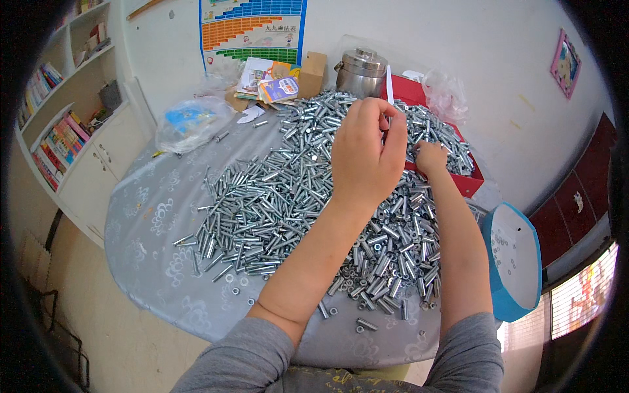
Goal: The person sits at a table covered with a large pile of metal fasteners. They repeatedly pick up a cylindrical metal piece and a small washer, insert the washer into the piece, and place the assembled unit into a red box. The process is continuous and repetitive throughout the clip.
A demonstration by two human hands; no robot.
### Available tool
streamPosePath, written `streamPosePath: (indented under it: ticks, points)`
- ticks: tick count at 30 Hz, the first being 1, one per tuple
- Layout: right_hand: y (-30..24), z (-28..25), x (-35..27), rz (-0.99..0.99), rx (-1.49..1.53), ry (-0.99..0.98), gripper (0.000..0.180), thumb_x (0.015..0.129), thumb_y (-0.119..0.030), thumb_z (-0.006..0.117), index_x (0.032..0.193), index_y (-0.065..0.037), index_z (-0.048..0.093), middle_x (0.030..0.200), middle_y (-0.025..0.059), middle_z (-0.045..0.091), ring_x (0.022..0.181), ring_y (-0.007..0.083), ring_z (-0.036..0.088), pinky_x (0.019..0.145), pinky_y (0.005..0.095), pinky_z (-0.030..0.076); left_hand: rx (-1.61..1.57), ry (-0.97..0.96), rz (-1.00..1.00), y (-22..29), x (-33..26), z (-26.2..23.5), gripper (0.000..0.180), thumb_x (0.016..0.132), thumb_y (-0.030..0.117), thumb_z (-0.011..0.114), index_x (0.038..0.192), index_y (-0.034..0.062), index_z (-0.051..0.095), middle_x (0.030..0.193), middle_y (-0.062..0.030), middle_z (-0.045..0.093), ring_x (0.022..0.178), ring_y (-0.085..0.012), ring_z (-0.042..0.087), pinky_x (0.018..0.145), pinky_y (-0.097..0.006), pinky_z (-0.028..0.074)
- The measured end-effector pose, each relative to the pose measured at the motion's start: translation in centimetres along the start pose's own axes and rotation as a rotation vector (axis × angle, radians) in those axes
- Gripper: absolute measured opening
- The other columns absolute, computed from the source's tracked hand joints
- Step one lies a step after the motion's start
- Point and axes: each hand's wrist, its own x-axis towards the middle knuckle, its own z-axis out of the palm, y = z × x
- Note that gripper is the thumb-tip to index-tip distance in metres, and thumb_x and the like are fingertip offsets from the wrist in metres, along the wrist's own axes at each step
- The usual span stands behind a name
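Here, the table (154, 255) is read as a clock face, with 12 o'clock farthest from the wearer. The fasteners (268, 203), loose metal rods, sleeves and nuts, spread through the centre from 12 toward 5 o'clock, presumably heaped there to lie within reach of both hands. The left hand (370, 147) is raised over the heap toward 1 o'clock, thumb and forefinger close together; whether they grip the white strip (389, 86) above them cannot be told. The right hand (432, 158) lies at 2 o'clock, fingers curled narrow at the red box (469, 187); anything in its grasp is hidden. More fasteners fill this box, whose walls probably serve to contain them. The blue tray (503, 298), between 3 and 4 o'clock, bears a few small rings (513, 247), perhaps grouped by kind. Pot (360, 73) at 1, booklets (278, 89) at 12 and bag (193, 123) near 10 o'clock occupy the margin, likely so that the middle serves the heap.
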Motion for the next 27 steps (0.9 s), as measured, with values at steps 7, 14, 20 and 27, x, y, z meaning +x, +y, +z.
streamPosePath:
  ticks: [7, 14, 20, 27]
  points:
    - [-1.1, -1.8, -3.3, -0.058, 0.401, 0.423, 0.018, 0.086, -0.019, 0.050, 0.095, -0.011, 0.063, 0.087, 0.0124, 0.063, 0.084, 0.0312, 0.060, 0.072, 0.0420, 0.046, 0.049, -0.021, -0.016, 0.0, -0.1, 0.5, 0.017, 0.084, 0.017, 0.054, 0.089, 0.0004, 0.055, 0.080, -0.0089, 0.055, 0.068, -0.0174, 0.052, 0.063, -0.029, 0.043]
    - [-6.9, -11.5, -10.2, -0.393, 1.047, 0.547, 0.018, 0.091, -0.012, 0.044, 0.097, -0.001, 0.057, 0.089, 0.0172, 0.059, 0.082, 0.0315, 0.058, 0.074, 0.0352, 0.046, 0.114, 0.010, 0.290, -0.1, -0.3, 0.8, 0.021, 0.088, 0.019, 0.050, 0.096, 0.0011, 0.056, 0.084, -0.0104, 0.056, 0.077, -0.0238, 0.055, 0.069, -0.033, 0.043]
    - [-8.7, -14.5, -14.8, -0.337, 1.410, 0.557, 0.019, 0.093, -0.011, 0.041, 0.092, 0.002, 0.055, 0.082, 0.0110, 0.058, 0.077, 0.0195, 0.056, 0.069, 0.0308, 0.044, 0.157, 0.050, 0.242, 0.9, -0.4, 0.4, 0.022, 0.090, 0.025, 0.047, 0.094, 0.0053, 0.058, 0.073, -0.0091, 0.058, 0.070, -0.0260, 0.056, 0.061, -0.035, 0.043]
    - [-8.6, -15.6, -16.7, -0.358, 1.590, 0.463, 0.017, 0.094, -0.009, 0.041, 0.095, 0.000, 0.055, 0.080, 0.0026, 0.055, 0.068, 0.0079, 0.045, 0.061, 0.0228, 0.039, 0.047, -0.132, 0.076, 1.6, -0.7, -0.6, 0.040, 0.094, 0.041, 0.037, 0.100, 0.0061, 0.056, 0.061, -0.0082, 0.060, 0.056, -0.0273, 0.060, 0.049, -0.036, 0.043]
